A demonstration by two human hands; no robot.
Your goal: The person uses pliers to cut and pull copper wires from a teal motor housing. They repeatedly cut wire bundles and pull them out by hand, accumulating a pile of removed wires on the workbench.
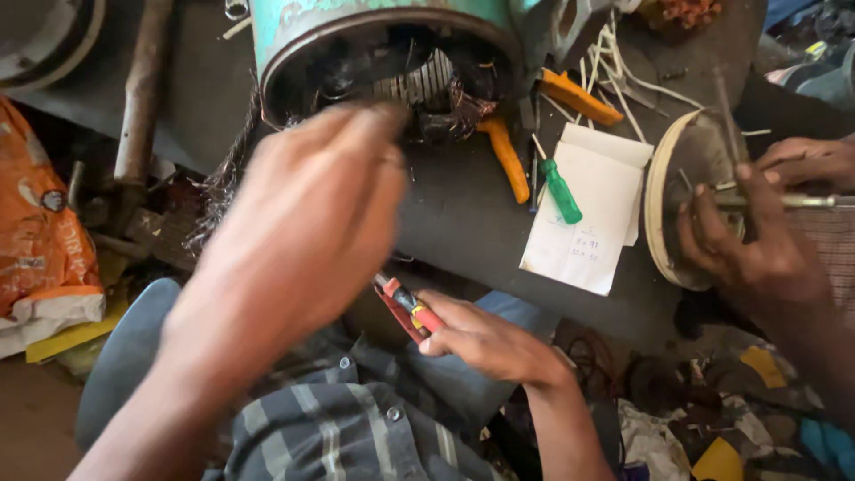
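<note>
An orange plastic bag (36,232) lies at far left; a white written paper slip (588,209) lies at right.

The motor housing (392,53) lies at the back on the workbench (463,223), with its open end toward the person. The left hand (303,232) is in front of this opening. The right hand (485,343) is lower, near the lap, around pliers (405,307). To the right of the housing lie a screwdriver (559,189) and a paper sheet (588,209). At the far right, another person's hands (757,240) are on a round disc (686,196).
</note>
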